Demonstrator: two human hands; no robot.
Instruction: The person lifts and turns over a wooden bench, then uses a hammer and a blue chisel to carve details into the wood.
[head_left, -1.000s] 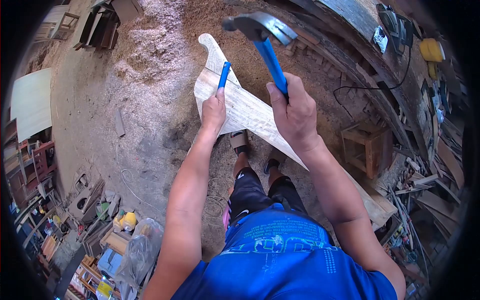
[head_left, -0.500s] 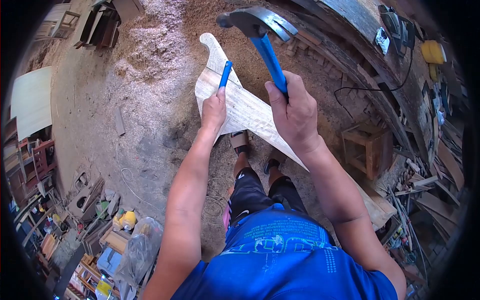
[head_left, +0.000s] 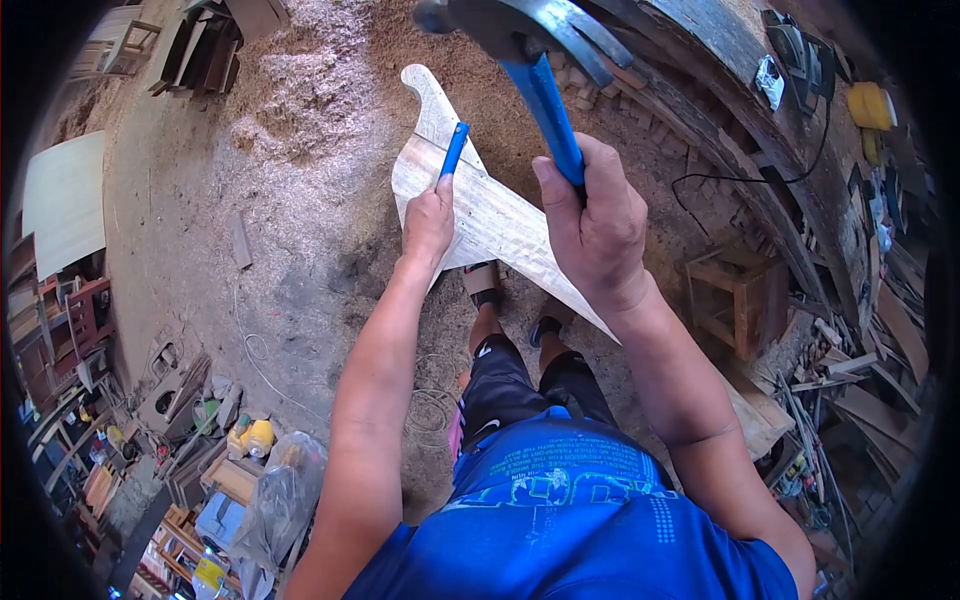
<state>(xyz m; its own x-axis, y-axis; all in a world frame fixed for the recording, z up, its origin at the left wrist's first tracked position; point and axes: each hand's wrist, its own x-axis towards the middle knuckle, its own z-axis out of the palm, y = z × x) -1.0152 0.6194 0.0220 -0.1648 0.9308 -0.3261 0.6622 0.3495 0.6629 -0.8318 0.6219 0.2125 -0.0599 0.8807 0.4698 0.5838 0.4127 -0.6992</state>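
My right hand [head_left: 605,225] is wrapped round the blue handle of a claw hammer [head_left: 548,115], raised close to the camera. The hammer's metal head is partly cut off by the top edge of the view. In my left hand [head_left: 429,222] is a blue-handled chisel [head_left: 455,146], its handle end pointing up and away from me. The hand hides its lower end, so I cannot see the blade. Beneath both hands lies a long, pale, shaped wooden piece [head_left: 510,220] with a curved, rounded far end. My left hand is over its broad part.
Sawdust and shavings [head_left: 300,100] cover the floor. On the right are a heavy timber bench [head_left: 700,70], a small wooden stool [head_left: 738,300] and a pile of offcuts [head_left: 880,400]. A plastic bag [head_left: 280,500] and assorted clutter lie at lower left. My feet are beside the wooden piece.
My right hand has moved slightly right, and the hammer head has risen closer to the camera. My left hand and the chisel stay almost where they were on the wooden piece.
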